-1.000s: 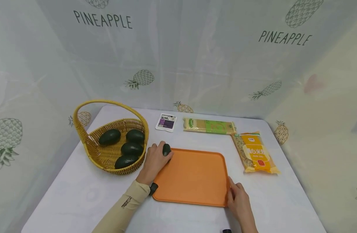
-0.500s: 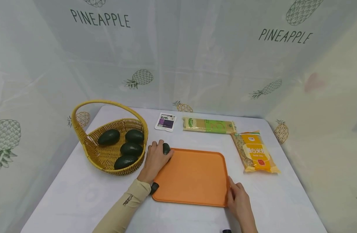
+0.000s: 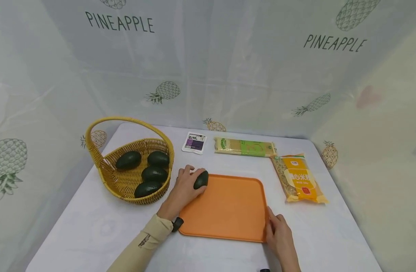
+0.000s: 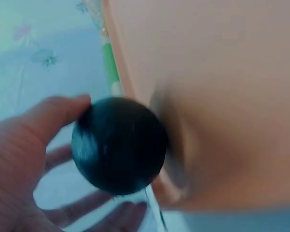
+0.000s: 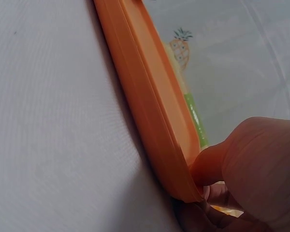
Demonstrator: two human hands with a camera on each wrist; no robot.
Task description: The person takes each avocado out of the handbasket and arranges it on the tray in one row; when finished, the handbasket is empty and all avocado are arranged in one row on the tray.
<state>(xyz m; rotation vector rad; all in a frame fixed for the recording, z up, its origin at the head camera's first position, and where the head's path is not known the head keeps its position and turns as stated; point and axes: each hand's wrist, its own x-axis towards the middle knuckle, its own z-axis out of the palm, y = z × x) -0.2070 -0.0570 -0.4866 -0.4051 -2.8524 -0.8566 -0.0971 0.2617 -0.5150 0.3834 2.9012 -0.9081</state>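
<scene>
Near the far left corner of the orange tray [image 3: 228, 207], my left hand [image 3: 185, 187] holds a dark green avocado [image 3: 201, 180]. The left wrist view has the thumb against one side of the avocado [image 4: 120, 145] and fingers curled at its other side. The tray's surface [image 4: 222, 72] lies close beside the fruit there. On the tray's right edge rests my right hand [image 3: 281, 236]. Up close in the right wrist view, that thumb presses inside the tray rim [image 5: 150, 106] with fingers under it. Several more avocados [image 3: 154, 174] lie in a yellow wicker basket [image 3: 126, 198] at the left.
Behind the tray lie a small white-and-purple packet [image 3: 194, 143] and a long pack with a green label [image 3: 245, 147]. A yellow-orange bag [image 3: 299, 179] is right of the tray. A black object [image 3: 264, 270] pokes in at the bottom edge. A printed pineapple curtain [image 3: 208, 75] hangs behind.
My left hand has shifted a little to the right with the avocado, now over the tray's far left corner. The right hand stays at the tray's edge.
</scene>
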